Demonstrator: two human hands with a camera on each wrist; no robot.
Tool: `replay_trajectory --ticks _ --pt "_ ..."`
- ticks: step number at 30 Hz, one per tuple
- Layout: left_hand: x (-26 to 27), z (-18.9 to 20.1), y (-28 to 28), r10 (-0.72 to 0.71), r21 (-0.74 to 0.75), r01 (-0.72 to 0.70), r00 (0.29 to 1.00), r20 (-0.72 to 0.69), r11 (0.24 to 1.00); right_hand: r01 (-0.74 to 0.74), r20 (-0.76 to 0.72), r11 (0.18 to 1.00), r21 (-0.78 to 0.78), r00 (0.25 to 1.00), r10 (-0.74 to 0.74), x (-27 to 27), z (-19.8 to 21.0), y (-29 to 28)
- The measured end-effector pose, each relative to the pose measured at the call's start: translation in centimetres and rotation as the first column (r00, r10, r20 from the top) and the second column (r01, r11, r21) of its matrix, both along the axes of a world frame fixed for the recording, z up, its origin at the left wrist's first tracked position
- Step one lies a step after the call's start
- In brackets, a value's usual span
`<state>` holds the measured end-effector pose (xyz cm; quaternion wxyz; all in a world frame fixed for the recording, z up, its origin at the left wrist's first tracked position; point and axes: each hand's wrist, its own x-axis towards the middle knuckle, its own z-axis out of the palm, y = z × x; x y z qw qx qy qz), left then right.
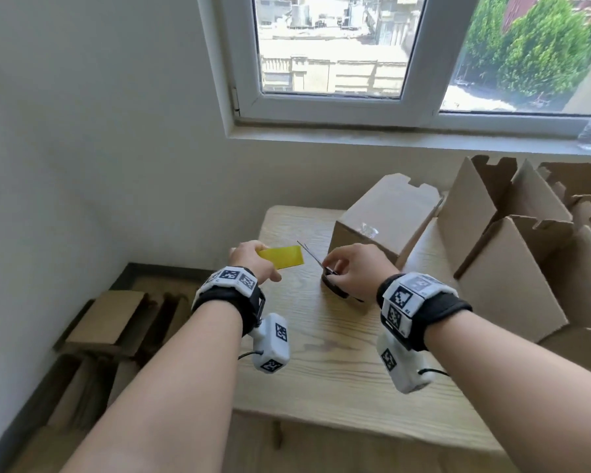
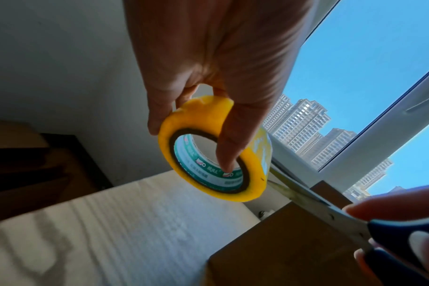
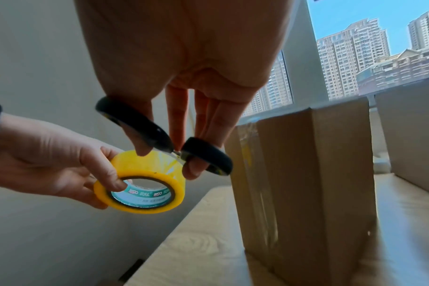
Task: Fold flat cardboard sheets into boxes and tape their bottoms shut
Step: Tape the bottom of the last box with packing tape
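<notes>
From the head view, our left hand (image 1: 253,259) holds the yellow tape roll (image 1: 282,257) above the table (image 1: 321,353), while our right hand (image 1: 355,268), fingers curled through the scissors (image 1: 321,268), sits just beside it; the box (image 1: 382,223) stands just beyond the right hand.

The left wrist view shows a fingertip hooked inside the roll's core, thumb outside, blades touching the roll's far edge.

The right wrist view shows tape already running down the box's near face. We judge the cut goes best with the strip kept taut and the blades closing square across it.
</notes>
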<state>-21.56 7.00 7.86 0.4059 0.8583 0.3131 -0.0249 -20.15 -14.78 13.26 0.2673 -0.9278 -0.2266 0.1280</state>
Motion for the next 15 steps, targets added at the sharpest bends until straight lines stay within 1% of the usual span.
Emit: replay_trajectory --ticks 3,8,12,15 --pt "-1.5 -3.1 -0.2 -0.008 -0.020 0.006 0.998 -0.066 1.000 -0.016 -0.021 0.993 -0.117 1.000 0.014 -0.3 -2.5 0.3" --pt "-3.5 -7.5 -1.3 -0.044 0.006 0.045 0.993 -0.113 0.999 -0.047 -0.089 0.950 -0.308 0.996 0.020 -0.5 -7.7 -0.2" --pt "-4.0 -9.9 -1.9 -0.075 0.003 0.076 0.990 -0.123 0.997 -0.055 -0.104 0.924 -0.379 0.994 0.017 -0.7 -11.0 -0.5" --pt "-4.3 -10.6 -2.2 -0.141 0.048 0.152 0.975 -0.173 0.987 -0.058 -0.094 0.909 -0.414 0.995 0.020 -0.7 -12.7 -0.5"
